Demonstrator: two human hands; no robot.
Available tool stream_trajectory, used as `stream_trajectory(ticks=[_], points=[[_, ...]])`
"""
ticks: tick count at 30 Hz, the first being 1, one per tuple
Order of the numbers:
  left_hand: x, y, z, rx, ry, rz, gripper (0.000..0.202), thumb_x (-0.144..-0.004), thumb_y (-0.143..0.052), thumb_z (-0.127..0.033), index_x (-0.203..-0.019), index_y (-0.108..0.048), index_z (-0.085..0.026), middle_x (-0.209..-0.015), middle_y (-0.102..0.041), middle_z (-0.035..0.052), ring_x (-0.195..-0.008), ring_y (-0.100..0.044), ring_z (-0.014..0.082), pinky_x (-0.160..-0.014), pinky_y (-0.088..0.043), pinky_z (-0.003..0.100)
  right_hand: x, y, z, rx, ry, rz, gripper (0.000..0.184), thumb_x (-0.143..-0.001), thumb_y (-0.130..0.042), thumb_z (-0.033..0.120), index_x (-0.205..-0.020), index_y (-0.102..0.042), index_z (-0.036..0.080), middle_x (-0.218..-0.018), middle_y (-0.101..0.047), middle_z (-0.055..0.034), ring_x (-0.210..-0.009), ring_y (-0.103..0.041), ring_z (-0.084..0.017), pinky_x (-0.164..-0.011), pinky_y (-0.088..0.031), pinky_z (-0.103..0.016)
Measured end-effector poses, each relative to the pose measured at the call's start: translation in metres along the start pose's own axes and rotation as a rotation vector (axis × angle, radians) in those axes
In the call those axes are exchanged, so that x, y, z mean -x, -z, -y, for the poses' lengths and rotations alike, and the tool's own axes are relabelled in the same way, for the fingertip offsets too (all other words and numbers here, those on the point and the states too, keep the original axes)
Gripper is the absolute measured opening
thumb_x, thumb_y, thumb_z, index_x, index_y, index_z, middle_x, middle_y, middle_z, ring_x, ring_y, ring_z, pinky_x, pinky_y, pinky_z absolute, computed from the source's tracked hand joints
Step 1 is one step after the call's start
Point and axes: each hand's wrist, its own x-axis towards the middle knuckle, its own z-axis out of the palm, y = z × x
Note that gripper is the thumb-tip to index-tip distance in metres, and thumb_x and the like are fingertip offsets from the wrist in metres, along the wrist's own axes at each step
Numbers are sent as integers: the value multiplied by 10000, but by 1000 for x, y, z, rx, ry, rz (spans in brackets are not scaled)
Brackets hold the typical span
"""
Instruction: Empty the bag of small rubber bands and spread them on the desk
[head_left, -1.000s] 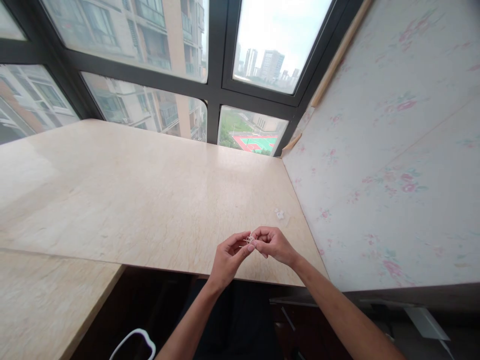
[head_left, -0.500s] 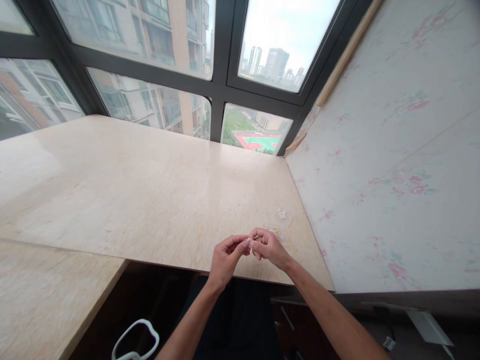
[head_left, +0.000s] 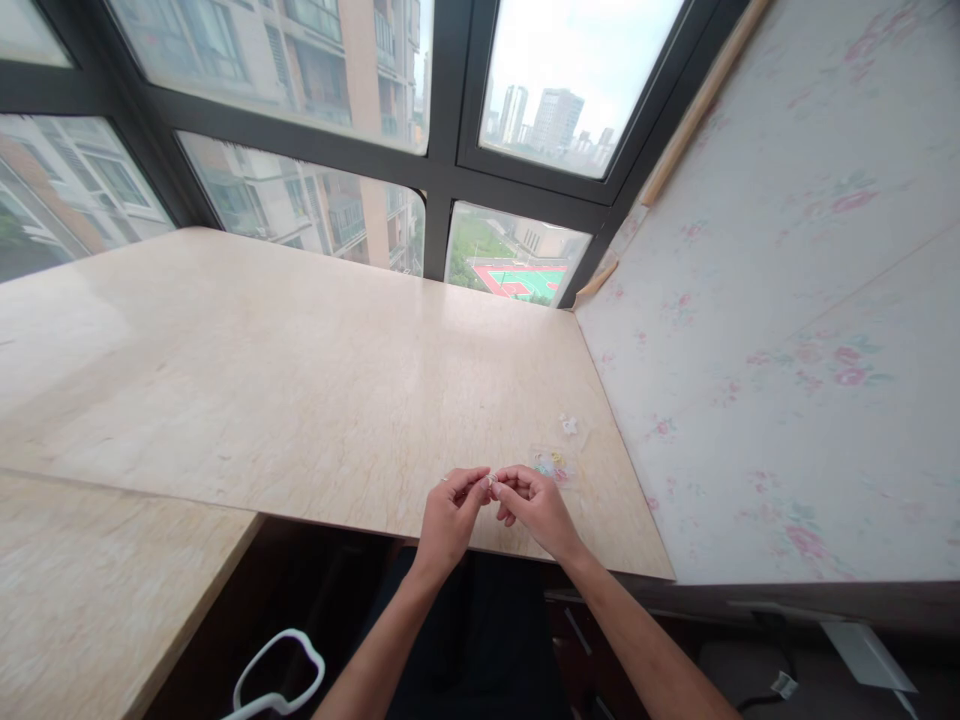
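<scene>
Over the near edge of the stone-look counter, my left hand [head_left: 448,515] and my right hand [head_left: 538,508] meet fingertip to fingertip. Both are closed in a pinch on a thin white cord [head_left: 492,479], mostly covered by the fingers. A short pale end shows above the knuckles of my left hand. Just beyond my right hand lies a small clear tray [head_left: 568,481] with tiny yellow, pink and bluish pieces. A small white star-like piece [head_left: 569,426] rests farther back on the counter.
The pale counter [head_left: 300,380] runs to dark window frames [head_left: 442,235] at the back. A flower-patterned wall [head_left: 750,400] bounds it on the right. A white curved frame [head_left: 319,665] stands below at the left, beside a lower counter section [head_left: 112,590].
My hands have shifted slightly left and the fingers have changed their pinch on the cord. More of the clear tray shows now. The view has moved a little.
</scene>
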Motion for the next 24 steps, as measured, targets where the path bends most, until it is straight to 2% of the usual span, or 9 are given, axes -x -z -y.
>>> stream_trajectory(ticks=[5,14,20,24], points=[[0,0,7,-90,-93,-2,268,-860,-578,-331,-1015,-720,-164,-929,-691,84,-809,-681,187,-765,-567,337,3,-5,1,93,24,-69,278,-807,-639,396,-942,-735,173,-767,-720,-56,-566,-639,-152,-532,-522,-272],[1,2,8,-201,-152,10,239,-866,-575,-325,-969,-750,-198,-923,-727,78,-823,-676,197,-773,-561,338,2,-3,-5,137,56,-105,254,-785,-656,394,-907,-777,207,-756,-722,-44,-533,-598,-147,-515,-494,-281],[-2,6,9,-142,-85,18,213,-813,-643,-333,-935,-759,-203,-919,-733,77,-868,-677,214,-790,-552,337,2,-3,-10,96,31,-76,243,-777,-679,398,-896,-779,211,-728,-710,-36,-522,-586,-141,-507,-482,-277],[-3,10,9,-33,59,14,298,-763,-706,-387,-966,-740,-172,-906,-730,84,-848,-677,216,-751,-561,328,4,-2,-8,70,1,-59,357,-774,-696,422,-1036,-741,184,-743,-708,-38,-534,-599,-136,-535,-493,-277]])
